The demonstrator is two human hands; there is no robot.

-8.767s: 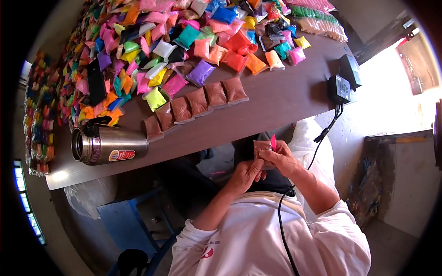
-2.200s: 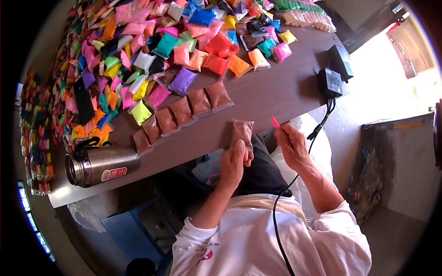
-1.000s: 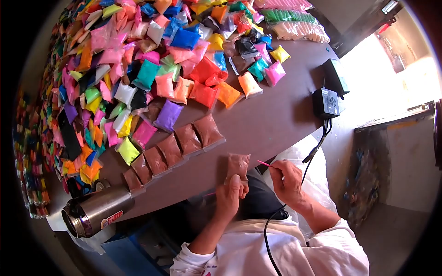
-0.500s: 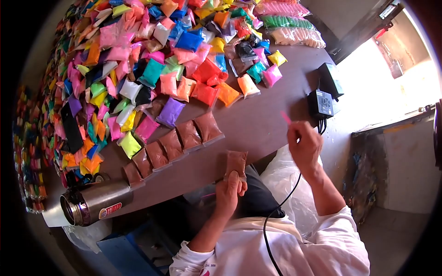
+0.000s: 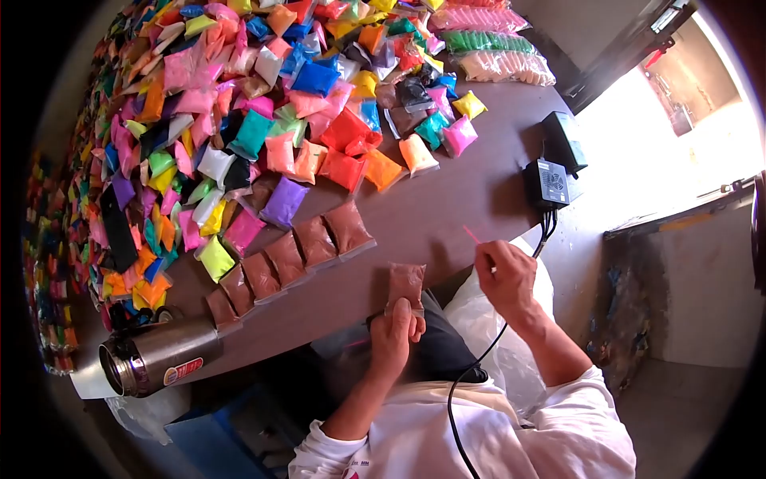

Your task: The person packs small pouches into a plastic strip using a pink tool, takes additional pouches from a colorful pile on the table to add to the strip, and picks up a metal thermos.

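Note:
Between the thumb and fingers of my left hand (image 5: 396, 329) is a small clear packet of brown material (image 5: 406, 285), held upright just past the table's front edge. My right hand (image 5: 508, 275) is closed, and a thin pink strip (image 5: 471, 234) sticks out from its fingers; what kind of strip it is I cannot make out. To the left of the held packet, a slanted row of several similar brown packets (image 5: 286, 257) lies on the table. Behind them spreads a large heap of colourful packets (image 5: 263, 136).
A steel flask (image 5: 163, 351) lies on its side at the table's left front. Black power boxes (image 5: 547, 184) with cables sit at the right edge. Bundled packets (image 5: 495, 44) lie at the back. A black cable (image 5: 455, 399) runs over my lap, beside a white plastic bag (image 5: 523, 351).
My right hand has moved left and down with the pink strip, closer to the brown packet. My left hand still holds that packet in nearly the same place. The whole view has shifted slightly.

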